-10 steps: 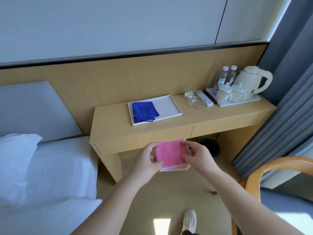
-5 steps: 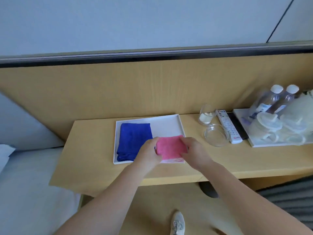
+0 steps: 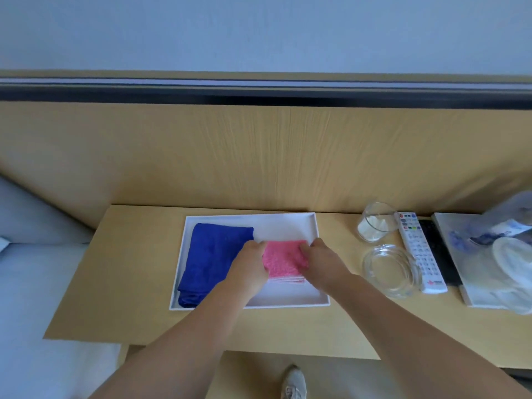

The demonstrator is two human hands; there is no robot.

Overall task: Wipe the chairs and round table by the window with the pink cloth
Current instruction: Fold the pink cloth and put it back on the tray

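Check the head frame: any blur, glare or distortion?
Head view: right edge smeared, bottles and cups indistinct; centre sharp, pink cloth, left hand and right hand clear; light dim, flat, no hard shadows; desk edges splay, wide-angle.

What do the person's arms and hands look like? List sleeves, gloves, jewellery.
Both forearms are bare to the frame's edge, and no sleeves show. The left hand and right hand wear no gloves, and no watch, bracelet or ring is visible. The nails are too small to judge.
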